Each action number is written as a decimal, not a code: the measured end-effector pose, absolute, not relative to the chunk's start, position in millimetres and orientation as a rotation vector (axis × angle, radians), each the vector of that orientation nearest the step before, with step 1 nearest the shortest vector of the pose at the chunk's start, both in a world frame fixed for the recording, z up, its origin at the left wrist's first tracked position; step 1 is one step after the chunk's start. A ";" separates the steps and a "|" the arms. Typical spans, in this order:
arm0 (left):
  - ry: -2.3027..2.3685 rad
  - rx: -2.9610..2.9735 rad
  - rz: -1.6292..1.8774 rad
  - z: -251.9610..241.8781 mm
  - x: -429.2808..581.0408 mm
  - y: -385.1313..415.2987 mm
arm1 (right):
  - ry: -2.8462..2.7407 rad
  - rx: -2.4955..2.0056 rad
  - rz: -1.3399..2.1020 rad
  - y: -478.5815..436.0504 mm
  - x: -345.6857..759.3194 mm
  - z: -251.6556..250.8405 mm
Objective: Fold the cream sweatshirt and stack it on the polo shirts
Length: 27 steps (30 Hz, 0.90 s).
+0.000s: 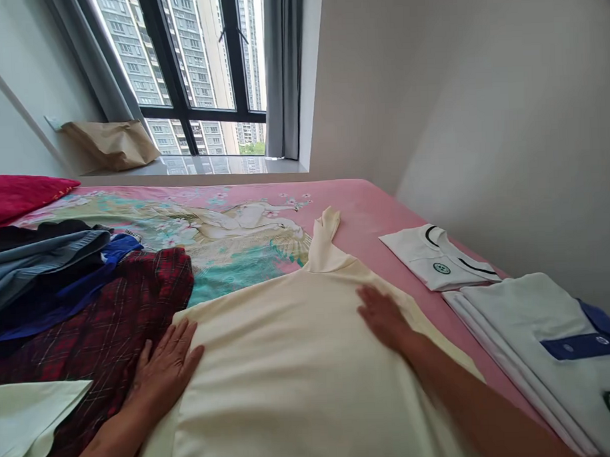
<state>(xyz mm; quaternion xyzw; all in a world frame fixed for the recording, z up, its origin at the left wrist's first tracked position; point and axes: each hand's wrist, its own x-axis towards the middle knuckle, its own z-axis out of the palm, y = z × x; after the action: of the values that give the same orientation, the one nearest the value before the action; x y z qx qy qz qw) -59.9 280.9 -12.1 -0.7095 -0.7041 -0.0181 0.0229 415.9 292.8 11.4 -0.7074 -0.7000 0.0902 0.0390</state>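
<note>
A cream-coloured garment [269,356] with a raised collar piece [326,231] lies spread out on the bed. My left hand [164,367] rests flat near its left edge, fingers extended and slightly apart. On the upper right part of the cloth lies my right hand [383,316], palm down with fingers stretched out, a little blurred. Neither hand grips anything. The garment's lower end runs out of view at the bottom of the picture.
Left of the garment sit a dark red plaid cloth [137,294] and a pile of blue and black clothes [46,277]. Folded white shirts [441,257] [529,340] lie at the right by the wall. Beyond the bed, a paper bag [114,145] stands on the windowsill.
</note>
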 end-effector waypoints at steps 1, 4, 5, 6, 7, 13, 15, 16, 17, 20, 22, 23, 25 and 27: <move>-2.166 -2.182 -0.075 -15.4 -66.0 281.0 | -2.068 -2.265 0.264 295.4 442.3 7.4; -2.138 -2.190 -0.105 -15.9 -68.4 287.1 | -1.953 -2.394 0.252 287.2 487.1 9.3; -2.153 -2.188 -0.093 -12.6 -63.3 289.0 | -1.935 -2.408 0.234 279.1 485.9 13.4; -2.190 -2.166 -0.074 -8.0 -55.6 289.0 | -1.932 -2.405 0.211 268.6 478.0 17.7; -2.237 -2.130 -0.049 -2.8 -46.2 286.0 | -1.962 -2.366 0.182 255.9 465.8 21.0; -2.053 -2.369 0.072 8.2 -29.6 175.6 | -2.344 -1.955 0.098 159.2 455.1 -2.9; -2.106 -2.377 0.137 6.7 -50.2 124.5 | -2.169 -2.160 -0.019 139.3 490.6 -17.7; -2.184 -2.320 0.169 7.4 -60.0 103.9 | -2.108 -2.235 -0.038 134.9 506.8 -21.9; -2.266 -2.230 0.173 9.6 -66.5 88.4 | -2.042 -2.303 -0.057 133.4 518.1 -23.0; -2.317 -2.074 0.048 23.5 -54.0 74.7 | -1.965 -2.314 -0.101 136.1 510.7 -9.4; -2.190 -2.176 -0.076 34.5 -23.2 81.7 | -2.056 -2.150 -0.075 133.8 482.7 2.9; -2.112 -2.275 -0.108 38.3 -6.7 84.7 | -2.137 -2.048 -0.026 130.5 469.8 6.2; -2.008 -2.468 -0.067 40.1 17.2 83.2 | -2.283 -1.920 0.084 121.3 459.0 4.5; -2.013 -2.565 0.041 35.9 22.5 71.9 | -2.310 -1.963 0.112 111.4 471.2 -4.3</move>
<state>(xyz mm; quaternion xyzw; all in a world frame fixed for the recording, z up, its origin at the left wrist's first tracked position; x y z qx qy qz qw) 22.5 71.9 35.9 -0.7852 -0.6163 0.0125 -0.0596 471.2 111.4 -4.3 -0.6461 -0.7604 0.0370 0.0542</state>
